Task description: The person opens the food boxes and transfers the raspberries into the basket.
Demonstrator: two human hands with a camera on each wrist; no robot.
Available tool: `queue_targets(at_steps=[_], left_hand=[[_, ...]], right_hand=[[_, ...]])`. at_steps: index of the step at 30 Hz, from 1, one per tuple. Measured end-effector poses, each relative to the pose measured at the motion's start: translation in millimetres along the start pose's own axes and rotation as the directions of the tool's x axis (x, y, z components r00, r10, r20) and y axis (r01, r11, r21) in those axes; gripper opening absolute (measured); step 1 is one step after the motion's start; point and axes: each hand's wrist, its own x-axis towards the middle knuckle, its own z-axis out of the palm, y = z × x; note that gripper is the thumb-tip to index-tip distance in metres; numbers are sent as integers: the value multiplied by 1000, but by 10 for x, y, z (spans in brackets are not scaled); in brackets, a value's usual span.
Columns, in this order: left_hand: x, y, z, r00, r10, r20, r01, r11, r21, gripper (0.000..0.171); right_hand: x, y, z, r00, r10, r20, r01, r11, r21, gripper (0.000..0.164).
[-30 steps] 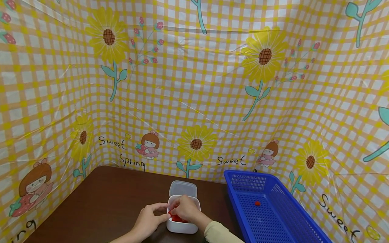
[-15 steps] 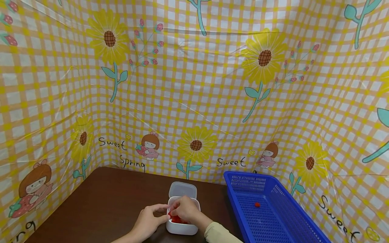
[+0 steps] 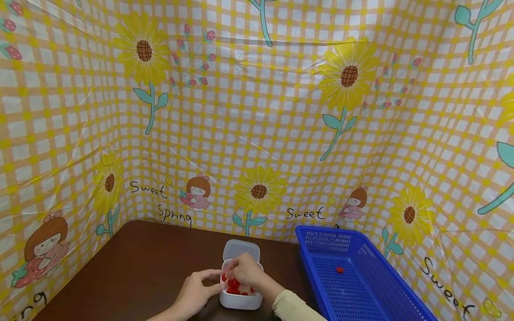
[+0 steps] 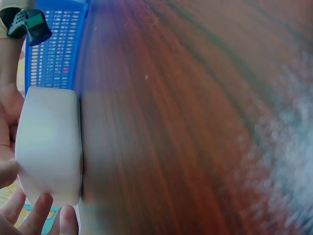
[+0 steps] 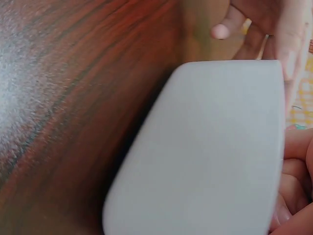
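Note:
A small white box (image 3: 241, 304) holds several small red pieces (image 3: 234, 284). Its translucent lid (image 3: 242, 249) stands raised behind it. From the left, my left hand (image 3: 194, 290) holds the box's end, thumb at the rim and fingertips (image 4: 44, 200) against the outer wall. My right hand (image 3: 242, 269) is over the box's far part, fingers curled and fingertips close together near the left rim. Whether anything is between those fingertips I cannot tell. The right wrist view shows its curled fingers (image 5: 293, 191) at the rim, behind the box wall.
On the right of the dark brown table (image 3: 132, 263) stands a long blue plastic basket (image 3: 314, 276). One small red ball-like piece (image 3: 340, 270) lies inside it. A checked, flower-printed cloth (image 3: 257, 111) surrounds the table at the back and sides.
My right hand has risen slightly out of the box, exposing more red pieces below it. The left hand, box and basket stay where they were.

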Motion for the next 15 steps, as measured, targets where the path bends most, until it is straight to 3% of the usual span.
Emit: queue_targets(at_steps=[15], left_hand=[[-1, -22, 6, 1000, 11, -9, -11, 1000, -10, 38]], right_hand=[[-54, -137, -502, 999, 17, -39, -16, 1000, 26, 6]])
